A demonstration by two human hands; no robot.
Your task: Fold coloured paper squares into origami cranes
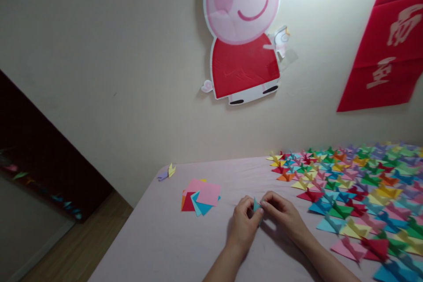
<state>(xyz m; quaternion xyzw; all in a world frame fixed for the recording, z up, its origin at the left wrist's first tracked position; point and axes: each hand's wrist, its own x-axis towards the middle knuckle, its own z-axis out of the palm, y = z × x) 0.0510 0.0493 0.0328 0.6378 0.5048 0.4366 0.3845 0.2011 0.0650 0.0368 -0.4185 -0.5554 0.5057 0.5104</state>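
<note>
A small piece of light blue folded paper (256, 204) stands upright between my hands, low over the table. My left hand (243, 224) is closed on it, thumb against the near side. My right hand (284, 215) is closed too, its thumb and fingertips pinching the paper's right edge. Most of the paper is hidden by my fingers. Left of my hands lies a fanned stack of square paper sheets (209, 194) in pink, red, orange and blue.
Rows of folded paper cranes (355, 209) in many colours cover the table's right side. Two folded pieces, one yellow (171, 170) and one purple (163, 176), lie at the far left corner. A wall with a cartoon pig cutout (246, 68) rises behind the pink-covered table (145, 238).
</note>
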